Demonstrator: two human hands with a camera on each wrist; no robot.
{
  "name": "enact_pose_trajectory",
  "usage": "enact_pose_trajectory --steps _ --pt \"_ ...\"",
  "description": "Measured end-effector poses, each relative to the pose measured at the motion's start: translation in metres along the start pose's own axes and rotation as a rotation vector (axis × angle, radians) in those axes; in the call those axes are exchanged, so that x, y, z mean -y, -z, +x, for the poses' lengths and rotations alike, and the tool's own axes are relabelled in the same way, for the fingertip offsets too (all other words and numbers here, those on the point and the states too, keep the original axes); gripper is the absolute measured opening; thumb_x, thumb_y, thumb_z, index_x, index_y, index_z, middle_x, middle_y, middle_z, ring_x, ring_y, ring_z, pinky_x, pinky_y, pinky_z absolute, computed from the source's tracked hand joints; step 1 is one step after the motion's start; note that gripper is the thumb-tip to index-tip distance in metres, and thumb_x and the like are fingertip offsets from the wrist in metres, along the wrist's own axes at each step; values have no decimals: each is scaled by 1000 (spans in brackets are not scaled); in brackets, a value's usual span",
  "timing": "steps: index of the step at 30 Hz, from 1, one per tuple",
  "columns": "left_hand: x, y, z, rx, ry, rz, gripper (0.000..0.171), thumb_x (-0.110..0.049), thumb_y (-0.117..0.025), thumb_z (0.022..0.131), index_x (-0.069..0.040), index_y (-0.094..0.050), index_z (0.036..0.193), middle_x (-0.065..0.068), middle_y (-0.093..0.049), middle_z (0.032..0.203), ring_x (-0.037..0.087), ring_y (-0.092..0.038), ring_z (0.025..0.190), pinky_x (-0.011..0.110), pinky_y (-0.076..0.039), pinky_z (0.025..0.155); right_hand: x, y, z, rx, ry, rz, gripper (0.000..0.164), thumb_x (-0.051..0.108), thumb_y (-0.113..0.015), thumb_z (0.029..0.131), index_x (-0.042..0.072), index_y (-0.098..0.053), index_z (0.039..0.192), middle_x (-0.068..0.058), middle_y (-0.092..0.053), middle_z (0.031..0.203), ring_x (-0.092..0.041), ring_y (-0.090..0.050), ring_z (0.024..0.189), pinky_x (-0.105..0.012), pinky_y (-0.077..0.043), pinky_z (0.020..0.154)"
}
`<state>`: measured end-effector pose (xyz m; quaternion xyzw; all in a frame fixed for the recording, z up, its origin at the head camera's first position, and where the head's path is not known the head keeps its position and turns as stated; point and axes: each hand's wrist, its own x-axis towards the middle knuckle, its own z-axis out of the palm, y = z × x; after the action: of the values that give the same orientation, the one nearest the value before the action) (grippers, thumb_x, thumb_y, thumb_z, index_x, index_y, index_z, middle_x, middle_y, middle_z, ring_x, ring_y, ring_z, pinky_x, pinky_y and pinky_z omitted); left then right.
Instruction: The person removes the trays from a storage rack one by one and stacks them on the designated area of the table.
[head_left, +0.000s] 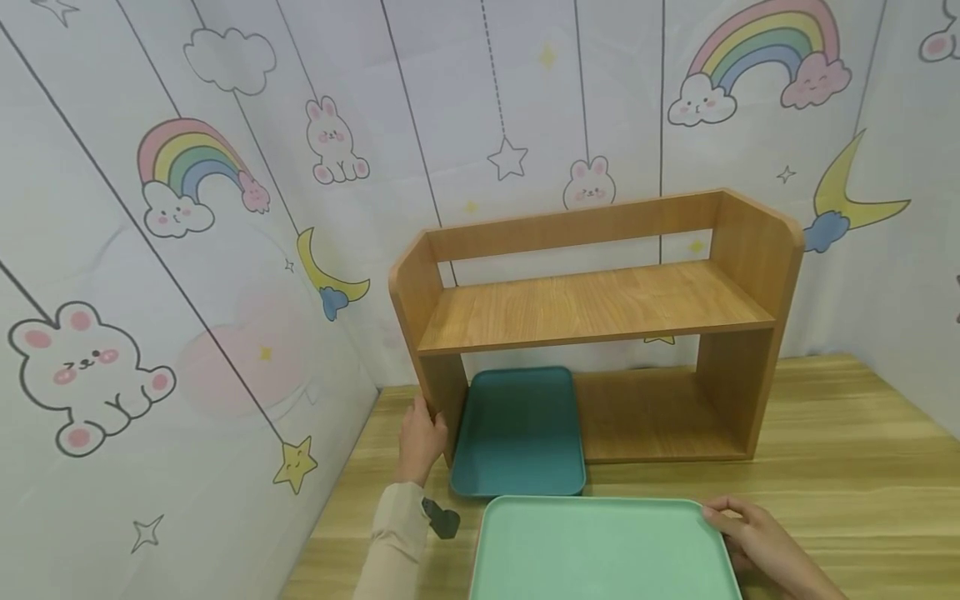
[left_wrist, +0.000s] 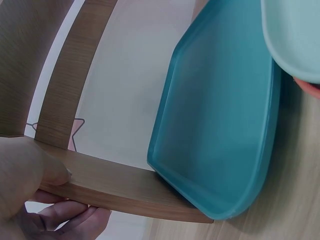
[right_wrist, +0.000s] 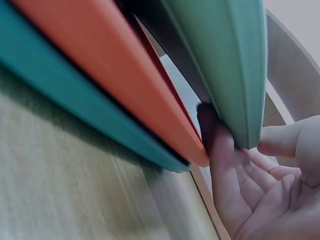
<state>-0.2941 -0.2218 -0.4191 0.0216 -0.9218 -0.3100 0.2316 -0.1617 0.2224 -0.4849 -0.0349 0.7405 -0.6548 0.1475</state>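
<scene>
My left hand (head_left: 422,440) grips the left side panel of a two-tier wooden desk shelf (head_left: 585,304), thumb on one face and fingers on the other in the left wrist view. A dark teal tray (head_left: 519,433) lies in the lower compartment against that panel, its front end sticking out past the shelf. In front, my right hand (head_left: 759,540) pinches the right edge of a mint green tray (head_left: 600,546). Beneath that tray, the right wrist view has an orange tray (right_wrist: 125,75) above a teal tray (right_wrist: 95,117) close over the table.
The shelf stands on a wood-grain table (head_left: 870,467) near the back. Behind and to the left hangs a white curtain (head_left: 225,350) printed with rabbits, rainbows and stars. A small dark object (head_left: 442,519) shows beside my left wrist.
</scene>
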Motion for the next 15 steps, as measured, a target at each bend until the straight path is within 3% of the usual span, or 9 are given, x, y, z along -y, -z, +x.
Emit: enact_pose_trajectory --steps 6,10,15 --pt "0 -1 0 -10 -5 -7 32 -9 -56 88 6 -50 116 27 -59 100 42 -60 93 55 -48 80 6 -7 -1 -221 -31 -221 45 30 -56 95 -8 -57 120 -8 -67 98 -10 -60 78 -30 -53 66" --pt "0 0 0 -8 -3 -5 32 -9 -56 88 6 -50 115 27 -59 99 42 -60 92 54 -48 80 6 -9 0 -249 -20 -243 42 25 -57 95 -8 -59 119 -12 -68 106 -9 -63 80 -29 -55 67" --pt "1 -2 1 -4 6 -1 31 -10 -56 88 5 -50 116 27 -59 101 42 -60 93 54 -48 81 3 -9 2 -243 12 -254 39 22 -58 94 -9 -60 117 -13 -69 101 -10 -64 76 -29 -55 65"
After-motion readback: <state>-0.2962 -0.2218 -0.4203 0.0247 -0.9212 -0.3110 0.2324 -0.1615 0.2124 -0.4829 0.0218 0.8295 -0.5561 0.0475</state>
